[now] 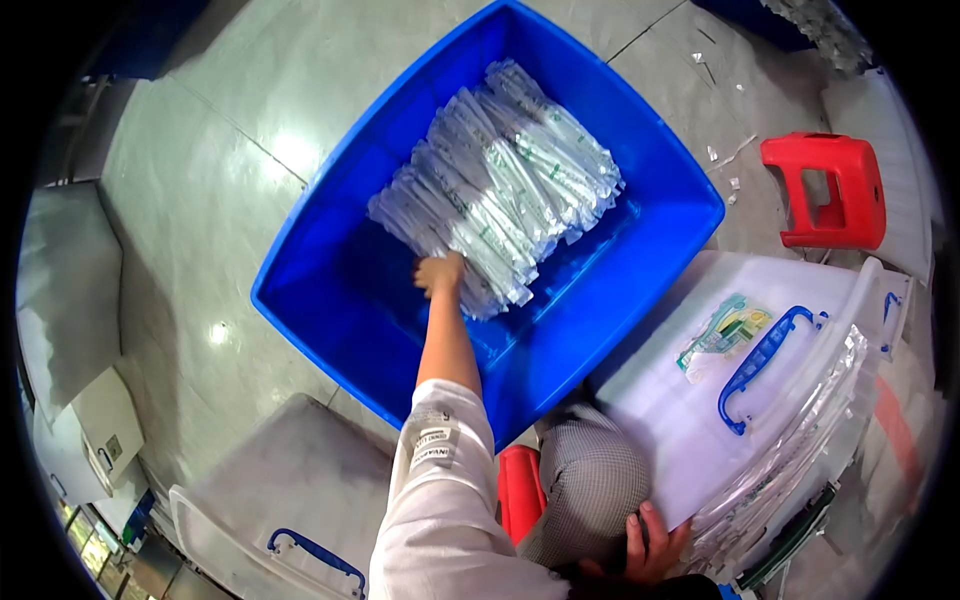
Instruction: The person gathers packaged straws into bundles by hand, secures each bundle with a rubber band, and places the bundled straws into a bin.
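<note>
My left hand [440,273] reaches down into a large blue tub [330,335]. It touches the near left end of a row of clear plastic packets [505,170] with green print. Its fingers are loosely bent and a little apart, with nothing visible between them; the side towards the packets is partly hidden. The long, thin packets lie side by side across the bottom of the tub. My right hand [655,545] is low in the view, beside my knee and the edge of a lidded white box [680,400]. Its fingers are stretched out, and it holds nothing I can see.
The white box has a blue handle [765,370], and more packets [790,460] show through its side. Another lidded box [290,480] stands at the lower left. A red stool [830,190] is on the right. Scraps lie on the grey floor [230,180].
</note>
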`<state>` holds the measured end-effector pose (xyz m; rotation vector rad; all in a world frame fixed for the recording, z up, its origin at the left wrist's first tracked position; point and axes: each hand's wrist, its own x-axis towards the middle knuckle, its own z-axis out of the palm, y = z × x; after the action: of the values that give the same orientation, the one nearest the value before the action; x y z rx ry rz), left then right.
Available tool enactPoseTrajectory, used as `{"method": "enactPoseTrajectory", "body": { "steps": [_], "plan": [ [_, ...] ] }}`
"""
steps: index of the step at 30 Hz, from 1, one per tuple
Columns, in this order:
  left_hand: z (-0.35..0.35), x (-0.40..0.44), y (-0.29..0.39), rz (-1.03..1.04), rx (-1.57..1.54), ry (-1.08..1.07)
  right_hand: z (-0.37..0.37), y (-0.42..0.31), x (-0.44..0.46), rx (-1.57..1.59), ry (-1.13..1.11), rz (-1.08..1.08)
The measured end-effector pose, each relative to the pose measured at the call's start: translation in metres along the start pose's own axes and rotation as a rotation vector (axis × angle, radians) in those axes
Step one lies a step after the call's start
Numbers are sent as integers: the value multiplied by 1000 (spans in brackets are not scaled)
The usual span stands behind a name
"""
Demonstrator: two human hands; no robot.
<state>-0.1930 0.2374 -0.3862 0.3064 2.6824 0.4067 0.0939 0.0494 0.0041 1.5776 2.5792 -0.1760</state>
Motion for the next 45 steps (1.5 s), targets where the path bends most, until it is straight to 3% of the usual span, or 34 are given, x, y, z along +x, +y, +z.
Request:
{"method": "enactPoseTrajectory", "body": {
  "steps": [1,2,3,4,5,6,8,9,11,13,17,18,20,23,25,27,29,30,31,32,35,37,41,44,45],
  "plan": [
    [-15,-16,15,59,201,247,-1,-3,5,-5,33,25],
    [-32,-27,32,307,104,444,-7,-3,15,72,45,33],
    [-48,-31,57,590,-181,379,-10,-3,21,148,48,37],
    [-31,-27,71,829,-159,304,-10,-1,21,151,48,39],
    [-32,-41,101,795,-237,92,-12,0,18,119,26,22],
    [-37,-56,133,605,-129,-99,-14,4,16,79,3,0],
    [-20,-59,169,466,48,-71,-6,10,14,59,38,-42],
    [-15,-58,171,459,37,-69,-3,11,16,55,81,-78],
    [-2,-51,175,202,-48,-44,-8,13,21,70,78,-57],
    [-5,-44,172,175,-132,-100,2,20,11,-112,86,-164],
    [-16,-34,122,195,-956,-315,-26,11,20,85,-124,-70],
    [-36,-42,105,220,-900,-246,-26,9,21,91,-122,-72],
    [-81,-63,75,134,-1039,-335,-26,4,22,160,-90,-17],
    [-122,-70,27,-12,-1088,-226,-19,1,21,134,20,-9],
    [-137,-55,-13,-36,-1136,-356,-21,1,23,143,8,-14],
    [-124,-25,-46,-39,-915,-306,-19,-2,25,159,5,-24],
    [-93,3,-63,7,-237,77,-14,-2,22,138,61,-25],
    [-72,17,-70,-115,-7,23,-12,1,20,121,59,-62],
    [-49,21,-80,-79,68,41,-10,2,20,140,51,-87],
    [-44,14,-73,-109,36,100,-8,3,22,130,87,-75],
    [-52,-12,-36,-205,-41,3,-8,8,24,123,120,-15],
    [-33,-1,-11,-209,-123,-57,1,19,15,-4,93,-231],
    [-20,-6,-1,-272,-313,-82,-9,19,20,-24,16,-219],
    [-26,-4,-6,-265,-329,-173,-12,14,22,-12,121,-233],
    [-37,-8,0,-251,-331,-177,-2,13,6,25,63,-159]
  ]
}}
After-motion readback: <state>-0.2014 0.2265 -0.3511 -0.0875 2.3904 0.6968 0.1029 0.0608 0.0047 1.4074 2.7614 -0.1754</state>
